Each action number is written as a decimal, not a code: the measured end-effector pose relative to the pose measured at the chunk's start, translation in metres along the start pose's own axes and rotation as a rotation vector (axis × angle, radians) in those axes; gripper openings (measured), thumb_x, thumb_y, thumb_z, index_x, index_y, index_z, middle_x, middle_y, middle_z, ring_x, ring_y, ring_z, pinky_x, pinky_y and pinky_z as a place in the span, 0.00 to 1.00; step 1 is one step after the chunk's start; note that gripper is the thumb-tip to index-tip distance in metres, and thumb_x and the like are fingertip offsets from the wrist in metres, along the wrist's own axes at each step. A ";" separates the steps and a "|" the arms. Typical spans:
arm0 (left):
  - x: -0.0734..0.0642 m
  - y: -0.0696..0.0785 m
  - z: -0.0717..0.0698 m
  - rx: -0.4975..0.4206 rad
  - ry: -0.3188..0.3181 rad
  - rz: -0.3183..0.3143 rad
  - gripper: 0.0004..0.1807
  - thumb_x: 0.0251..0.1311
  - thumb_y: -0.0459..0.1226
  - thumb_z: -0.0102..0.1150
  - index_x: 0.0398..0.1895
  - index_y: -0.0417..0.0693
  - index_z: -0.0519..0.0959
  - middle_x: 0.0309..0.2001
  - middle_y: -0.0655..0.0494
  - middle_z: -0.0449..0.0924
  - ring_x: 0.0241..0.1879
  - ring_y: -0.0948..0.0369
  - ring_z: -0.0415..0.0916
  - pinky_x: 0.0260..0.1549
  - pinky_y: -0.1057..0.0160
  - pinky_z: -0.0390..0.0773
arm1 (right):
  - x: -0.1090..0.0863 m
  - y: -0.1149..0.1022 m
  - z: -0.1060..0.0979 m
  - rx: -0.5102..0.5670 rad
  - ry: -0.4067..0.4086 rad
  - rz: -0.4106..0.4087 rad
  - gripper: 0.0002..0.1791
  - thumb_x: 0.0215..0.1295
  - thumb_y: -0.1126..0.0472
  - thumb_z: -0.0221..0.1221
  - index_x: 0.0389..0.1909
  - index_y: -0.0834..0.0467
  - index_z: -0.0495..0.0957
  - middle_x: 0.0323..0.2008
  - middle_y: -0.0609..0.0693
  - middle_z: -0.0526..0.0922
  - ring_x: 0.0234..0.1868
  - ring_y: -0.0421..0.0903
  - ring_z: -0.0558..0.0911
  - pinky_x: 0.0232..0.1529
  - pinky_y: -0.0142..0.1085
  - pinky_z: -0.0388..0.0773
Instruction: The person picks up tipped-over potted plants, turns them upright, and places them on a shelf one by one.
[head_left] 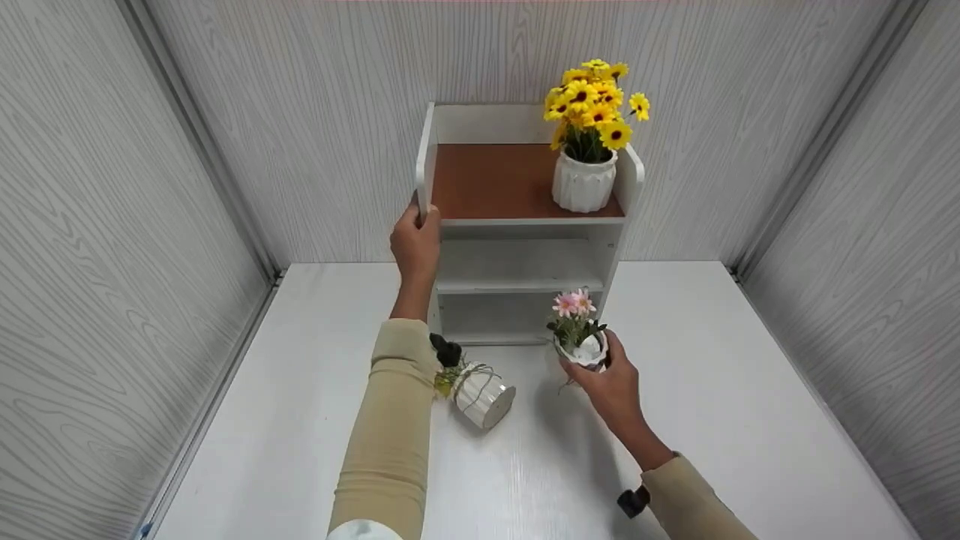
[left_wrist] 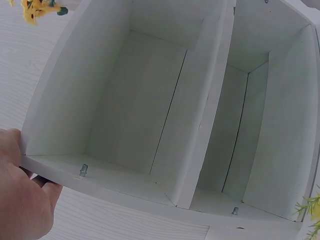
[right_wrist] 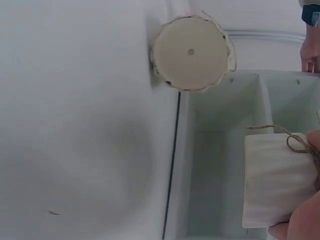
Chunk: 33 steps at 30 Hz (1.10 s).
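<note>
My left hand (head_left: 417, 244) grips the left side panel of a small white shelf (head_left: 517, 286) with a brown top board. In the left wrist view that hand (left_wrist: 25, 185) holds the panel's edge beside the shelf's hollow compartments. With my right hand (head_left: 611, 386) I hold a small white flower pot (head_left: 590, 351) with pink flowers, in front of the lowest compartment. The right wrist view shows this pot (right_wrist: 277, 180) with twine round it, fingers at its side. A second white pot (head_left: 484, 397) with twine lies on its side on the table, between my arms.
On the shelf's top board, at the right, stands a white ribbed pot (head_left: 583, 184) of yellow flowers. The shelf rests at the back of a white table (head_left: 697, 352), against a wood-grain wall (head_left: 337, 135). Similar panels rise at both sides.
</note>
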<state>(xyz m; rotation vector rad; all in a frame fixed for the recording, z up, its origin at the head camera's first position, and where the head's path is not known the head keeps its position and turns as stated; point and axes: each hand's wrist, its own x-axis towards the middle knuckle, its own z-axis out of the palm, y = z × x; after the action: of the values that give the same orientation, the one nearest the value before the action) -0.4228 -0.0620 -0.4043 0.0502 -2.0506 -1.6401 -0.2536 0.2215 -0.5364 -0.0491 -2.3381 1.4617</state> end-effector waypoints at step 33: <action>0.000 -0.001 0.002 0.000 0.024 0.024 0.13 0.73 0.47 0.51 0.36 0.48 0.76 0.35 0.54 0.78 0.34 0.60 0.69 0.31 0.62 0.67 | 0.092 -0.169 0.003 0.020 0.066 -0.269 0.47 0.53 0.47 0.75 0.71 0.58 0.66 0.59 0.56 0.80 0.58 0.47 0.80 0.56 0.43 0.78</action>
<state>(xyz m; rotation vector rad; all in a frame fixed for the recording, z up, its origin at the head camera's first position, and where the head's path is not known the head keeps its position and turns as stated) -0.4239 -0.0601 -0.4061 0.0451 -2.0258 -1.6172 -0.3116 0.1622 -0.3629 0.2115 -2.1791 1.3293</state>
